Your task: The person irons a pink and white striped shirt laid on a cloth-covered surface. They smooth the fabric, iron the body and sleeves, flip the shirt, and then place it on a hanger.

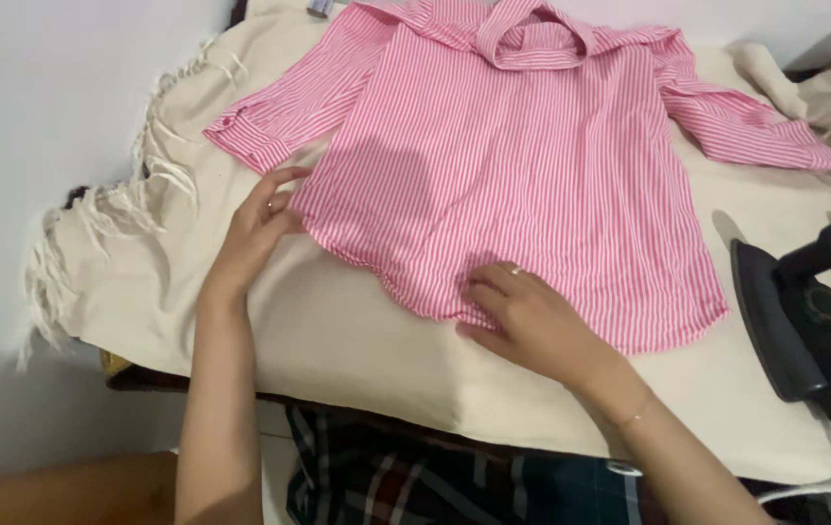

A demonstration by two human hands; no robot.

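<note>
While both hands lie open along the pink shirt's hem, bare cream cloth spreads below.

Matt striped cloth shirt; glossy black plastic iron.

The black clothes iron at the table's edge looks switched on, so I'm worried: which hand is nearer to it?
Right. The right hand presses the pink striped cotton shirt's hem, a gap short of the black clothes iron. The left hand touches the shirt's far side.
</note>
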